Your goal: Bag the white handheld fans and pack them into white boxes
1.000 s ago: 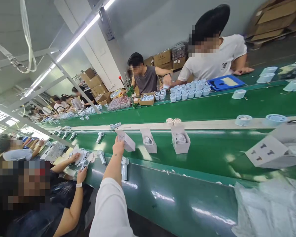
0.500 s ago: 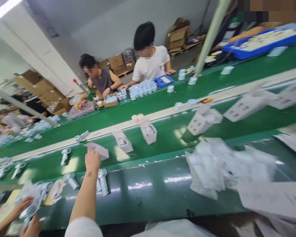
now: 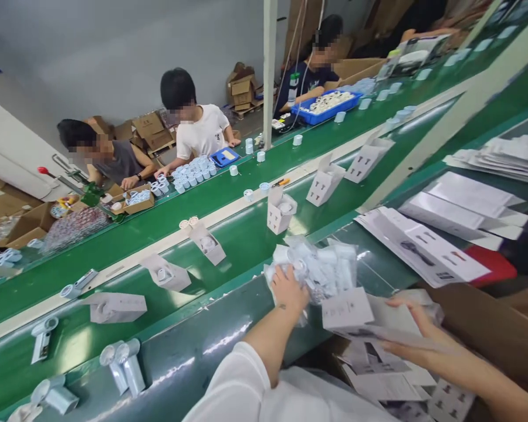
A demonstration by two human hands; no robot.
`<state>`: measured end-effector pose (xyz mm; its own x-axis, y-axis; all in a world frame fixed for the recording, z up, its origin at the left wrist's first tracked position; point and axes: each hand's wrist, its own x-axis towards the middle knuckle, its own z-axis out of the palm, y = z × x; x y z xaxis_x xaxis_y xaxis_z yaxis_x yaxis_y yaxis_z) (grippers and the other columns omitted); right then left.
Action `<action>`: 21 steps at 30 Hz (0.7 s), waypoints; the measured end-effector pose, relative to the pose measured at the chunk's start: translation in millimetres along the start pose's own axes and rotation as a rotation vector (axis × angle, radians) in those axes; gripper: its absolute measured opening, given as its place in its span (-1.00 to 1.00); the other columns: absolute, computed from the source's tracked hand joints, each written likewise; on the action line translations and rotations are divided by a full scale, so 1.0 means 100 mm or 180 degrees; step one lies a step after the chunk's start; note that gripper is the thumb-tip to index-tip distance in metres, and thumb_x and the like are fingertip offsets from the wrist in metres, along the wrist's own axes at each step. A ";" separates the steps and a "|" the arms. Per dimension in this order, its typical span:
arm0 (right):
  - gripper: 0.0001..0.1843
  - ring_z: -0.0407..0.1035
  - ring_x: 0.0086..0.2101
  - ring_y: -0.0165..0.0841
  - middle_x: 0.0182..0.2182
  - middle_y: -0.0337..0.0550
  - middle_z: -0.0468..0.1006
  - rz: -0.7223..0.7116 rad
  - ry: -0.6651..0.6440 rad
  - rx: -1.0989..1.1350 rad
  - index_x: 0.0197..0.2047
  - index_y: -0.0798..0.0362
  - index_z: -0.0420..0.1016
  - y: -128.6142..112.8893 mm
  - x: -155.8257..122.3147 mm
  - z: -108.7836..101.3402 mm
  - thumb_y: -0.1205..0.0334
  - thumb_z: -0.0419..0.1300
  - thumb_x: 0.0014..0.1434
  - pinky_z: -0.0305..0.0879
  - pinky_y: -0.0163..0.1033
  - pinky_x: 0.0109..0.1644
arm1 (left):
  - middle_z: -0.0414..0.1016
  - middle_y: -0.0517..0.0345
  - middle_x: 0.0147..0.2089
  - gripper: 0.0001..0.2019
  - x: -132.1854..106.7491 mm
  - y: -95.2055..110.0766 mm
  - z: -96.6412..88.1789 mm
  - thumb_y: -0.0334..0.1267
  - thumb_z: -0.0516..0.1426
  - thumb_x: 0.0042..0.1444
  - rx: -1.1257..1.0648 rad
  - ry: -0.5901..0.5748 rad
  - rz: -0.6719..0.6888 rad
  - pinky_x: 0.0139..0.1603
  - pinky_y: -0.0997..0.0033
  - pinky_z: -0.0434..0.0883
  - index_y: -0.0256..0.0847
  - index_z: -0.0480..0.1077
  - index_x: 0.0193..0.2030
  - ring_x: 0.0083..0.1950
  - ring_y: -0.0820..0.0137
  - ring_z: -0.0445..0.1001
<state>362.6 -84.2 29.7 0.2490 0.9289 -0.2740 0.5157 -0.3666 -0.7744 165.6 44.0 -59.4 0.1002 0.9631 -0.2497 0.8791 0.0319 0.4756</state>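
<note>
My left hand (image 3: 290,291) rests on a pile of light-blue parts in clear plastic bags (image 3: 323,264), fingers apart over the plastic. My right hand (image 3: 411,322) grips a white cardboard box (image 3: 349,310) by its side, just right of the pile; part of the box is blurred. On the green belt stand several open white boxes, among them one lying box (image 3: 118,308) and one with a round part showing inside (image 3: 166,274). Light-blue handheld fans (image 3: 129,363) lie on the near ledge at lower left.
Flat printed boxes (image 3: 422,246) are stacked at right beside a red item (image 3: 493,262). A slanted metal post (image 3: 435,132) rises there. Across the belt, several people sit near light-blue cups (image 3: 193,174) and a blue tray (image 3: 330,111). More folded boxes (image 3: 378,375) lie below my right hand.
My view has swung right. My left hand has left a white box on the belt and moved right onto the bagged parts. My right hand has come into view with a box.
</note>
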 end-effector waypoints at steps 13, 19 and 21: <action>-0.09 -0.07 0.35 -0.03 0.42 0.05 -0.04 -0.1474 -0.2865 0.0267 0.42 -0.10 0.02 -0.61 0.31 0.20 0.00 0.29 0.08 -0.01 0.06 0.34 | 0.53 0.08 -0.17 -0.60 -0.40 -0.92 -1.52 -0.26 0.19 -0.14 -0.3507 0.0961 -0.0272 -0.20 0.41 0.40 -0.24 0.45 -0.08 -0.23 0.35 0.47; -0.37 0.24 0.22 -0.11 0.20 -0.12 0.42 -0.1728 -0.3931 0.0633 0.22 -0.04 0.44 -1.49 0.87 1.20 0.09 0.29 0.06 0.08 -0.07 0.31 | 0.52 0.13 -0.34 -0.65 -1.29 -1.54 -2.57 -0.19 0.32 -0.26 -0.3342 0.0202 -0.0060 -0.30 0.45 0.32 -0.25 0.54 -0.26 -0.36 0.41 0.40; -0.44 0.32 0.15 -0.08 0.09 -0.14 0.54 -0.1584 -0.4019 0.0798 0.09 -0.04 0.56 -1.61 0.99 1.53 0.08 0.34 -0.03 0.13 -0.07 0.29 | 0.53 0.12 -0.32 -0.68 -1.46 -1.66 -2.56 -0.19 0.33 -0.23 -0.3034 0.0121 -0.0176 -0.28 0.46 0.31 -0.26 0.55 -0.27 -0.35 0.41 0.40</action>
<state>178.4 74.2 39.7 -0.8911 0.4235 -0.1629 0.1369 -0.0915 -0.9864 -114.3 -33.8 114.0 0.0398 0.9613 -0.2726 0.1309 0.2655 0.9552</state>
